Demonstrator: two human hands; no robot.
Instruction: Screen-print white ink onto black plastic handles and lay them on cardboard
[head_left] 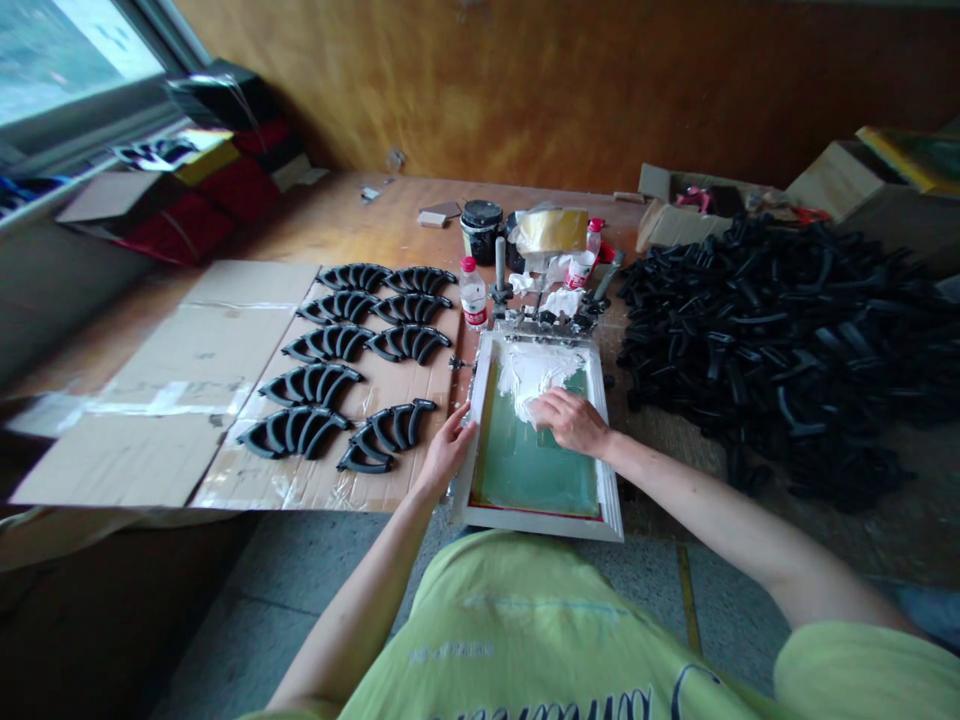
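A screen printing frame (pixel 611 490) with pale metal sides and a green mesh lies in front of me, held at its far end by a metal hinge clamp (pixel 547 325). Thick white ink (pixel 529 370) is smeared over the far half of the mesh. My right hand (pixel 571 422) is closed, low over the mesh at the near edge of the ink; whatever its fingers hold is hidden. At the frame's left side, my left hand (pixel 448 452) grips the edge, thumb toward the frame.
Curved black plastic pieces (pixel 326 342) lie in rows on cardboard (pixel 217 340) to the left. A large heap of similar black pieces (pixel 780 340) covers the right side. Behind the frame stand a red-capped bottle (pixel 473 295) and a black tub (pixel 481 230). Boxes (pixel 187 205) sit by the window.
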